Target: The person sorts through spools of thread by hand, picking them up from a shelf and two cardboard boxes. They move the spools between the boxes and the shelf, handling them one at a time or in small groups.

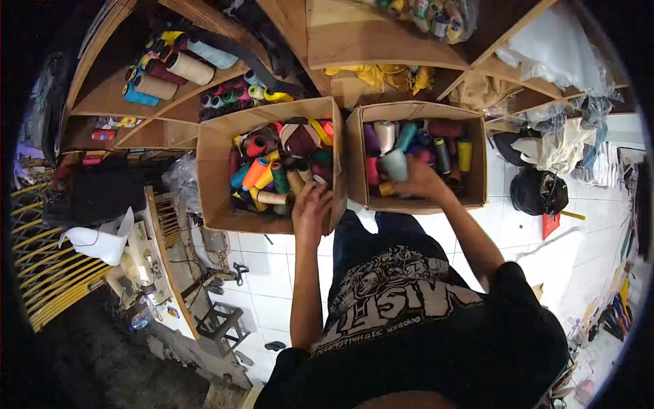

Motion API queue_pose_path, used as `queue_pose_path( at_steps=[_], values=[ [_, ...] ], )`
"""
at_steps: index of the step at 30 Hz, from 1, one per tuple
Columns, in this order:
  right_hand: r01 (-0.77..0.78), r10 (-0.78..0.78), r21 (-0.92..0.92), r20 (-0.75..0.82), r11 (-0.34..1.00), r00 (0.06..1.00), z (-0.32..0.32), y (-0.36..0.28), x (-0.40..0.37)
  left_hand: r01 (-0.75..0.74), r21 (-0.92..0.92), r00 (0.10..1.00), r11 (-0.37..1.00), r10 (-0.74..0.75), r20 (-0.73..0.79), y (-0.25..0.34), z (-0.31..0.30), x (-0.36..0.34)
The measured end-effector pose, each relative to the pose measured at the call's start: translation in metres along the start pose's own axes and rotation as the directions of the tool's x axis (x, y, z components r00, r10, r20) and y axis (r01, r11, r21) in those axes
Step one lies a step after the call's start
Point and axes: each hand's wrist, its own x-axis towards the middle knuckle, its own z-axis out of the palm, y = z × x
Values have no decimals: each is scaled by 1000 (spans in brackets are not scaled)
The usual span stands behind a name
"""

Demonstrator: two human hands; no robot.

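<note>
Two open cardboard boxes stand side by side, the left box (266,116) and the right box (415,109), both filled with thread cones. My left hand (312,208) rests at the near right corner of the left box, its fingers bent over the inner edge beside a cream cone (272,198). Whether those fingers hold anything is hidden. Inside the right box, my right hand (417,178) is closed round a pale grey-green cone (393,165), which is tilted. Near it lie a white cone (385,136), a teal cone (406,136) and a yellow cone (464,156).
Wooden shelves (381,34) with more cones and bagged items rise behind the boxes. At the left are a sewing machine (139,262) and a dark stool (221,330). A black bag (539,192) sits on the tiled floor (272,273) at the right.
</note>
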Motion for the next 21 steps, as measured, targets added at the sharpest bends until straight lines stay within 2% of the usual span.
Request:
queue_pose_path(
  at_steps=[1, 2, 3, 4, 5, 6, 7, 9, 10, 11, 12, 13, 14, 15, 16, 17, 18, 19, 21],
  values=[
    [93, -116, 135, 174, 986, 978, -11, -35, -7, 75, 21, 991, 997, -76, 111, -1, 2, 6],
    [235, -267, 272, 86, 933, 960, -2, -58, -15, 151, -49, 974, 987, -140, 176, -5, 7, 6],
    [268, -365, 457, 136, 848, 921, -1, -88, -19, 234, -108, 949, 966, -203, 240, -9, 11, 7],
    [245, -351, 397, 223, 885, 909, -3, -111, -22, 315, -209, 918, 926, -242, 315, -5, 19, 4],
    [288, -357, 316, 188, 904, 915, 12, -114, -16, 396, -300, 882, 868, -268, 389, -3, 25, 4],
    [276, -357, 406, 139, 871, 924, 18, -116, -12, 323, -241, 913, 915, -235, 333, -13, 15, 13],
    [269, -356, 493, 91, 828, 930, 20, -124, -8, 262, -280, 944, 924, -184, 275, -13, 8, 16],
    [157, -260, 686, 49, 711, 964, 33, -132, 8, 128, -347, 986, 929, -83, 143, -7, -9, 16],
    [105, -210, 769, 38, 630, 977, 41, -139, 16, 50, -395, 955, 917, 72, 288, 7, -15, 13],
    [147, -171, 698, -36, 701, 985, 46, -149, 20, 35, -498, 987, 867, 48, 154, 25, -17, 9],
    [176, -135, 618, -113, 767, 984, 51, -161, 23, -93, -552, 995, 829, 91, -33, 39, -16, 4],
    [191, -103, 529, -192, 827, 976, 57, -171, 27, -171, -427, 981, 888, 113, -158, 45, -31, 8],
    [241, -196, 357, -158, 902, 968, 85, -161, 44, -151, -204, 954, 967, 88, -285, 48, -50, 12],
    [295, -282, 171, -99, 940, 954, 120, -138, 66, -270, 39, 923, 962, 270, -274, 32, -106, 35],
    [361, -364, 50, 87, 931, 927, 140, -122, 80, -344, 274, 812, 898, 431, -394, 40, -108, 28],
    [321, -327, 63, 175, 945, 929, 130, -122, 76, -314, 507, 658, 802, 569, -493, 47, -109, 21],
    [281, -289, 70, 257, 957, 922, 107, -122, 68, -406, 236, 630, 883, 457, -628, 65, -86, 10],
    [235, -246, 73, 347, 969, 905, 90, -114, 56, -412, 277, 644, 868, 492, -586, 62, -99, 10],
    [152, -165, 115, 109, 982, 980, 65, -67, 57, -424, 356, 663, 832, 554, -504, 47, -142, 12]
  ],
)
